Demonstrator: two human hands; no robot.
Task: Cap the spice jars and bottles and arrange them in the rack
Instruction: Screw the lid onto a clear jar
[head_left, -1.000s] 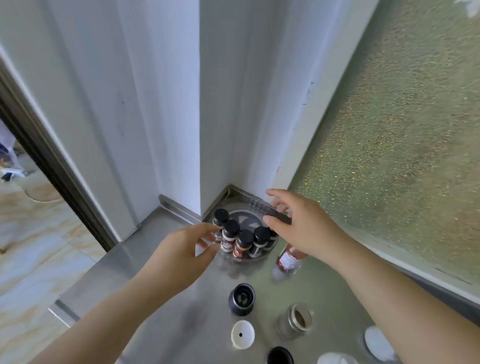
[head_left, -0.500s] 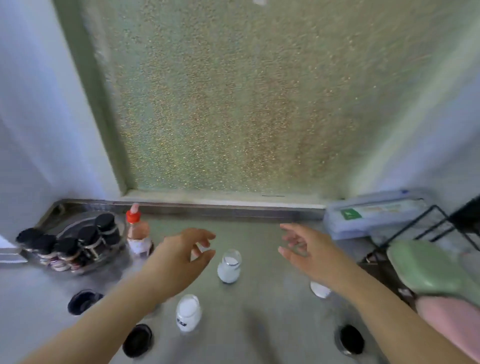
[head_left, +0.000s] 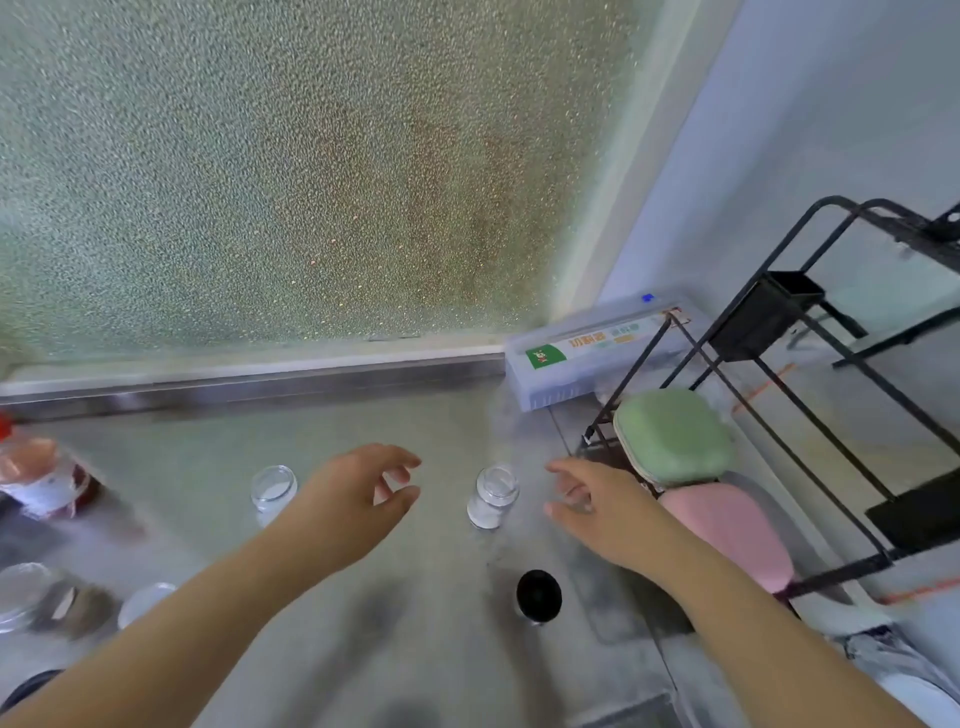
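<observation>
Both hands hovered over the steel table (head_left: 441, 649), fingers spread, each grip open and holding nothing. The left hand (head_left: 358, 493) and the right hand (head_left: 597, 504) flanked an uncapped glass jar (head_left: 491, 499) of white powder standing upright between them, touching neither. A 2nd open jar (head_left: 272, 488) stood just left of the left hand. A black cap (head_left: 539, 595) lay on the table nearer the camera, below the jar. At the far left edge stood a red-capped bottle (head_left: 36, 478), blurred. A black wire rack (head_left: 810, 374) stood at the right, with a green pad (head_left: 675, 436) and a pink pad (head_left: 727, 530) at its base.
</observation>
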